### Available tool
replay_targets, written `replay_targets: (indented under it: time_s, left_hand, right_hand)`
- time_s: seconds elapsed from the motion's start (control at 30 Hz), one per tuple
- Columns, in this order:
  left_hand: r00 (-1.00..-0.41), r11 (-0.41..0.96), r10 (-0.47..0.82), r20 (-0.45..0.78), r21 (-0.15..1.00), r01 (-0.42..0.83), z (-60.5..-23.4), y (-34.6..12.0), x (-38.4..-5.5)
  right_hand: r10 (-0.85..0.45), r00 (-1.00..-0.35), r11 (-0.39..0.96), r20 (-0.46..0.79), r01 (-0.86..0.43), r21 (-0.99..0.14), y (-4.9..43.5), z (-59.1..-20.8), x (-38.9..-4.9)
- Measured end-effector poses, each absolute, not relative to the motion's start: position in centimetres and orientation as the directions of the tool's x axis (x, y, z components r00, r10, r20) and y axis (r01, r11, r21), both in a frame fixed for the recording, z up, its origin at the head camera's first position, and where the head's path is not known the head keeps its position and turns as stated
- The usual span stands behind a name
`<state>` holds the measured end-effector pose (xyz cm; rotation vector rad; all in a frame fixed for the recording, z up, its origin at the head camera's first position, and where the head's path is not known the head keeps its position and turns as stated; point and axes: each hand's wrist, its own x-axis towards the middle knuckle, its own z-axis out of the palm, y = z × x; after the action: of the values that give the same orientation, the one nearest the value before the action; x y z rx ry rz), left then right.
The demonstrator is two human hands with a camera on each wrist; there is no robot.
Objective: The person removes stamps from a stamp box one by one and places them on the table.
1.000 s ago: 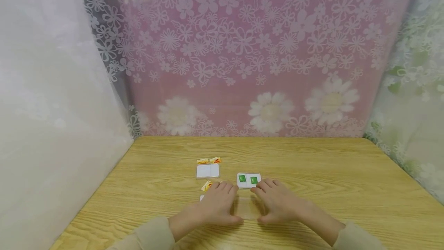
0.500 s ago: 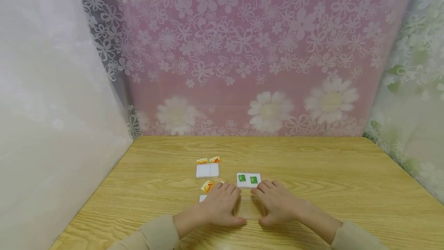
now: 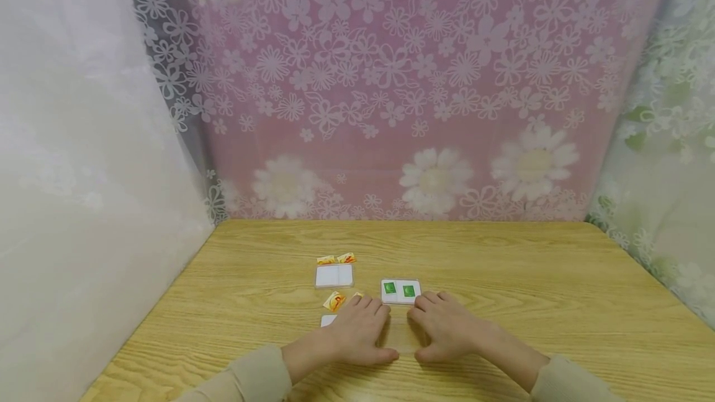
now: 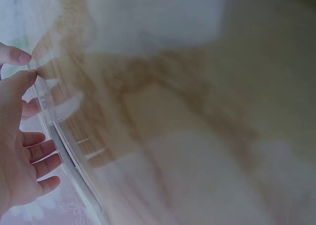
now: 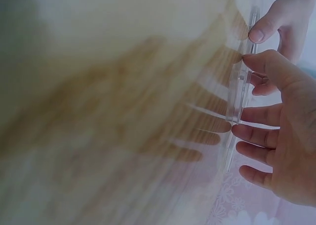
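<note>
Both hands come in from the front edge of the wooden table and grip a clear plastic case lying flat on it. My left hand [image 3: 360, 330] has its thumb at the near edge and its fingers at the far side. My right hand [image 3: 444, 329] mirrors it on the right end. The clear case [image 5: 238, 99] shows edge-on between thumb and fingers in the right wrist view. Just beyond the fingertips sits a white-backed clear case [image 3: 399, 298] with two green square pieces. Under the left hand, a white-backed case [image 3: 327, 321] is mostly hidden.
Beyond the left hand lie two yellow-and-orange pieces, one piece [image 3: 334, 301] plain to see and one partly covered. Farther back is another white-backed case [image 3: 334, 276] with two small yellow pieces [image 3: 346, 258] behind it. A pink floral curtain [image 3: 391, 110] hangs behind the wooden table [image 3: 530, 290].
The left hand has shifted slightly to the right and towards the front. The right hand has barely moved. The cases and pieces stay where they were.
</note>
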<state>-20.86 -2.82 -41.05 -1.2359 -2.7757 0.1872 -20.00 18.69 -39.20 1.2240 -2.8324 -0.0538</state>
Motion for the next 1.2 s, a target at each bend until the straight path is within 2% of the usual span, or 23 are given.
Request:
replay_targets:
  time_s: [0.33, 0.53, 0.83, 0.97, 1.1, 1.2]
  left_hand:
    - [-0.654, 0.652, 0.756, 0.038, -0.130, 0.747, -41.2, -2.9, -20.9]
    - [-0.654, 0.654, 0.755, 0.042, -0.131, 0.745, -41.1, -2.9, -20.9]
    - [-0.667, 0.674, 0.739, 0.095, -0.144, 0.725, -40.8, -3.1, -20.9]
    - [-0.671, 0.685, 0.729, 0.135, -0.127, 0.718, -40.7, -3.3, -21.0]
    - [-0.655, 0.683, 0.730, 0.196, -0.164, 0.712, -40.5, -3.7, -21.0]
    - [-0.644, 0.679, 0.734, 0.218, -0.189, 0.710, -40.4, -3.9, -20.9]
  right_hand:
    - [-0.735, -0.677, 0.678, 0.037, -0.734, 0.033, 18.6, -39.6, -20.4]
    - [-0.731, -0.679, 0.678, 0.073, -0.734, -0.035, 18.7, -39.6, -20.3]
    - [-0.720, -0.680, 0.680, 0.139, -0.731, -0.057, 18.5, -39.3, -20.4]
    - [-0.722, -0.672, 0.677, 0.164, -0.735, -0.030, 18.4, -39.3, -20.6]
    - [-0.740, -0.627, 0.652, 0.244, -0.757, 0.034, 18.3, -39.5, -20.8]
    - [-0.745, -0.613, 0.647, 0.261, -0.760, 0.061, 18.2, -39.5, -20.8]
